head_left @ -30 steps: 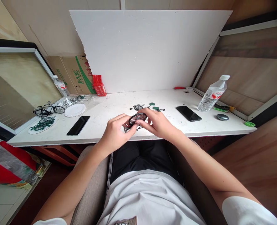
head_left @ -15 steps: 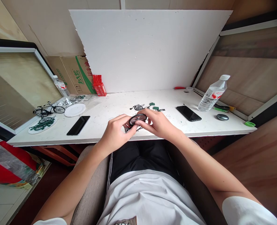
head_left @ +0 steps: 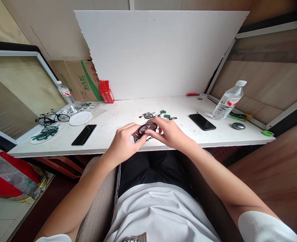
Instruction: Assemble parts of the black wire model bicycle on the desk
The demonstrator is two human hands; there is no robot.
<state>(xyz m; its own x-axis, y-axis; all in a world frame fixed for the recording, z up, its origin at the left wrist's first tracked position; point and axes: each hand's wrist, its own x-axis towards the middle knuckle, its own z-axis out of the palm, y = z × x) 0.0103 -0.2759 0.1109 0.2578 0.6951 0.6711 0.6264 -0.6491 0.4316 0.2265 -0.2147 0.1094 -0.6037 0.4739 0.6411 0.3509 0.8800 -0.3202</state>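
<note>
Between my hands, just above the table's front edge, is a small black spoked model bicycle wheel (head_left: 148, 127). My left hand (head_left: 125, 138) is closed on its left side, thumb and fingers at the rim. From the right, my right hand (head_left: 168, 131) pinches the same wheel, its thumb near the hub. Thin dark parts stick out beneath the wheel, partly hidden by my fingers; I cannot make out how they join it. Just beyond my hands lie another small wheel (head_left: 148, 115) and small green blocks (head_left: 166, 116) among thin black parts.
An assembled model bicycle (head_left: 52, 118) stands at the left near two white plates, one bearing green parts (head_left: 45, 133). Phones lie at left (head_left: 84, 135) and right (head_left: 202, 121). A water bottle (head_left: 229, 101) stands at right, near a silver oval object (head_left: 238, 126). A white board (head_left: 160, 53) rises behind.
</note>
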